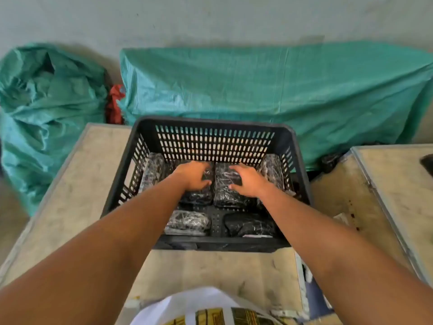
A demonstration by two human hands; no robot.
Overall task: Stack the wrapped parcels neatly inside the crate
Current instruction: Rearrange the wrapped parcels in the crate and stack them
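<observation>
Both hands reach into the crate [297,146]. Left hand [194,175] and right hand [249,182] lie flat, fingers spread, each pressing a parcel [225,193] at 12 o'clock, probably to level the row. Nothing is gripped. Two more parcels lie at 6 o'clock.

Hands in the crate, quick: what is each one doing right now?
Left hand: open, fingers spread, resting on a wrapped parcel.
Right hand: open, resting on the neighbouring parcel; neither is lifted.
</observation>
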